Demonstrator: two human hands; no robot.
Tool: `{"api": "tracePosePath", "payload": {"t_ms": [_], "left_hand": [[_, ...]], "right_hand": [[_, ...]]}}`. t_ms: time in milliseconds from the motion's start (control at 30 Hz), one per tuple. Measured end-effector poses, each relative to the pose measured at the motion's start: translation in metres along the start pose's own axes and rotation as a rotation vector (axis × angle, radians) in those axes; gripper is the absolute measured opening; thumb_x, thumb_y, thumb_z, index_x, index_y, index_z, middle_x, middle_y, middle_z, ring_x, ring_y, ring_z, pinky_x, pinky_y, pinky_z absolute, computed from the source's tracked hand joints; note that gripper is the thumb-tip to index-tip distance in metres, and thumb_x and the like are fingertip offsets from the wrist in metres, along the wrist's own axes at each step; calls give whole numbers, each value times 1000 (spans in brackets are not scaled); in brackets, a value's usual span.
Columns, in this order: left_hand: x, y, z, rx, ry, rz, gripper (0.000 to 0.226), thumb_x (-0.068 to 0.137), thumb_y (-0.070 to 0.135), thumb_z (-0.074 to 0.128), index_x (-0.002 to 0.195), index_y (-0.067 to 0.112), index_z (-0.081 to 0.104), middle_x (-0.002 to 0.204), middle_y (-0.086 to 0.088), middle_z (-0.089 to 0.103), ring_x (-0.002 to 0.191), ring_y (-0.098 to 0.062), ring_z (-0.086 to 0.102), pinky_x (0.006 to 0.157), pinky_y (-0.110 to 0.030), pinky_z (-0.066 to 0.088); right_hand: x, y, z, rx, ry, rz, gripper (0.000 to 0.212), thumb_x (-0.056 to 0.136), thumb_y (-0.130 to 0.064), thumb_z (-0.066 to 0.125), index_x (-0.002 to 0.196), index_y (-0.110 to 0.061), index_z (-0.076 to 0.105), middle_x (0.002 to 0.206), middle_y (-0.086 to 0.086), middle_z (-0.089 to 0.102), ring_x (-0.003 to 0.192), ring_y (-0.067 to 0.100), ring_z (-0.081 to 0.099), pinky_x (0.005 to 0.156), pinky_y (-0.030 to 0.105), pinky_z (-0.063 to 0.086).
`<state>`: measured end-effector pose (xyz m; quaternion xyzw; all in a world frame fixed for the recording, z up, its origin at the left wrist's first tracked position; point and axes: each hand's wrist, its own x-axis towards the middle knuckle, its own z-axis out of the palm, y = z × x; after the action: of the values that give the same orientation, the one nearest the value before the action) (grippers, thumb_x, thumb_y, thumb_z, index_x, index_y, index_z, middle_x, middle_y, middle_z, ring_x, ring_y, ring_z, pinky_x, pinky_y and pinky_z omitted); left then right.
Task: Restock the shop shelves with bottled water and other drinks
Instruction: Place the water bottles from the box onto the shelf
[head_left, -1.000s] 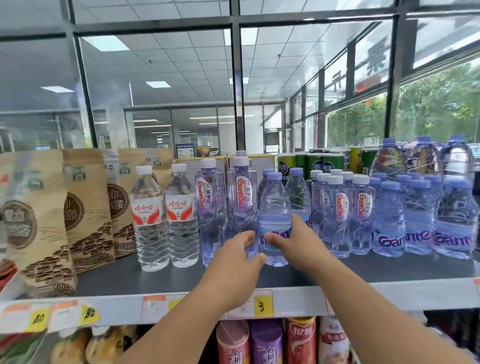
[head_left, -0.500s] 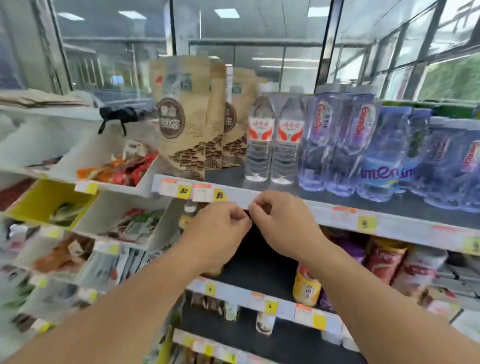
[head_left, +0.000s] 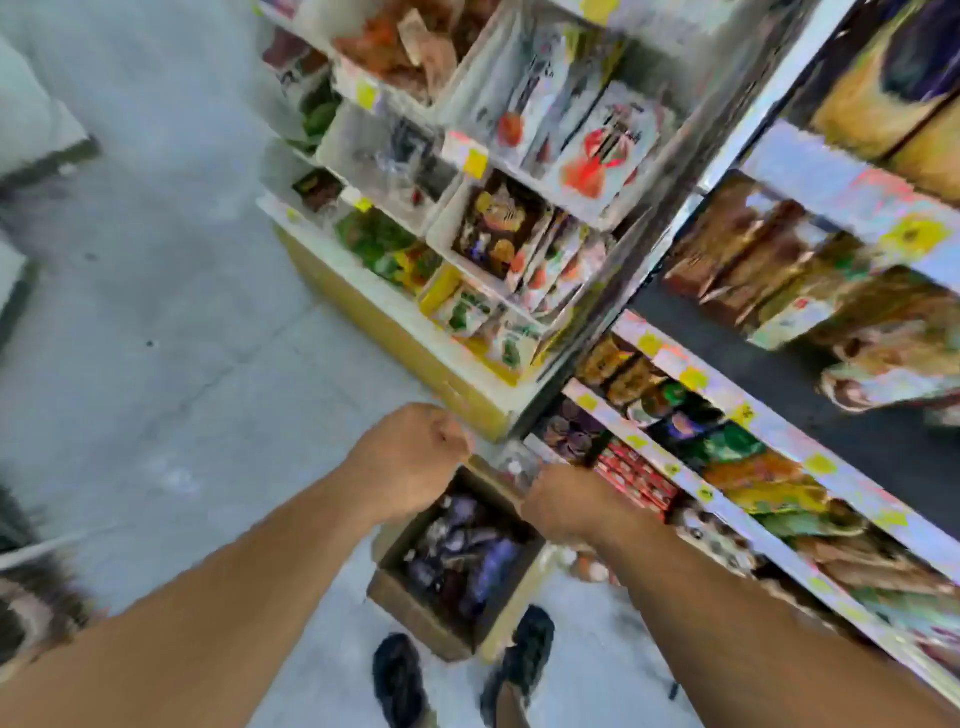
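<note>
Box (head_left: 457, 561): open cardboard carton on the floor, directly in front of the shoes (head_left: 400, 675). Inside, purple-capped bottles (head_left: 467, 545), packed close; the view is smeared by motion, so no count is possible.

Left hand (head_left: 410, 457): above the box's far-left corner, fingers curled in, back of hand up. Nothing visible in the grip. Whether it touches the flap cannot be told.

Right hand (head_left: 566, 501): over the box's right rim, fingers bent downward. A pale, clear shape sits just beyond the knuckles; it may be a bottle top, but blur prevents confirming it, and I cannot tell if the fingers pinch anything.

Shelves (head_left: 727, 415): right of the box, several tiers with yellow price tags and mixed packets. Bins (head_left: 498, 218) of snack sachets stand beyond the box, on a yellow base. Grey floor (head_left: 156, 312) lies to the box's left.

Step in hand (judgement): fetching stock, with both hands reaching toward the box for more bottles.

Next move (judgement): needs 1 firm wrap around a bottle body or neck per hand, a straight lift clear of neighbours and flaps, then a rise to the drinks shelf, which lies out of this view.
</note>
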<state>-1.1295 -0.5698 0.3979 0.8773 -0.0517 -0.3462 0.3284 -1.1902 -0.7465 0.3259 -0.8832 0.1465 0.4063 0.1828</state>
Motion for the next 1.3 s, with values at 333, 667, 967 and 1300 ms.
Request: {"api": "tracePosePath", "payload": {"t_ms": [333, 667, 967, 1300], "left_hand": [[119, -225, 173, -156, -111, -323, 24, 93, 15, 60, 69, 16, 55, 63, -1, 53, 46, -5, 41, 45, -12, 38], [219, -330, 275, -219, -128, -357, 17, 98, 31, 53, 103, 19, 65, 78, 6, 53, 53, -2, 39, 55, 5, 32], [231, -355, 305, -382, -145, -422, 30, 96, 33, 58, 125, 24, 60, 109, 14, 63, 99, -2, 57, 82, -13, 42], [231, -298, 273, -189, -54, -367, 27, 99, 32, 52, 123, 23, 61, 112, 2, 67, 91, -13, 59, 62, -16, 38]], "right_hand": [[234, 28, 220, -26, -118, 79, 29, 98, -32, 52, 115, -10, 61, 126, 15, 65, 118, 34, 61, 90, 35, 49], [428, 21, 335, -53, -42, 39, 59, 91, -29, 63, 143, -11, 41, 147, 17, 44, 135, 37, 45, 108, 44, 43], [475, 28, 357, -183, 44, -16, 41, 97, -17, 57, 137, -9, 51, 139, 21, 54, 129, 38, 53, 101, 42, 45], [402, 40, 286, 3, 166, -161, 32, 97, -28, 57, 124, -12, 56, 112, 23, 68, 104, 45, 64, 74, 39, 45]]}}
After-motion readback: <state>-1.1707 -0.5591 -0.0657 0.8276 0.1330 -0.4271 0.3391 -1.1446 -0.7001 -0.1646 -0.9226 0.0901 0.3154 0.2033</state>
